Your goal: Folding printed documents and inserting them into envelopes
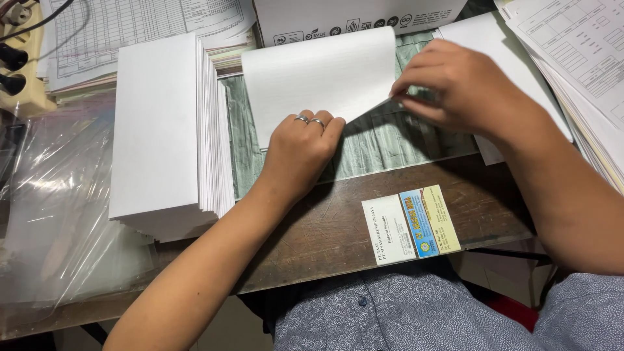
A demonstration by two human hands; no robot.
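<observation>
A white sheet of paper (pixel 318 78) lies on a green mat (pixel 390 140) on the wooden desk (pixel 338 221). My left hand (pixel 302 153), with two rings on its fingers, presses down on the sheet's lower edge. My right hand (pixel 455 84) pinches the sheet's lower right corner and lifts it. A tall stack of white folded sheets (pixel 162 130) stands just left of my left hand.
Clear plastic wrap (pixel 58 195) covers the desk's left end. A power strip (pixel 19 58) sits at the far left. Printed forms (pixel 572 58) are piled at the right and back left. A white box (pixel 351 16) stands behind. Two cards (pixel 409 224) are stuck near the desk's front edge.
</observation>
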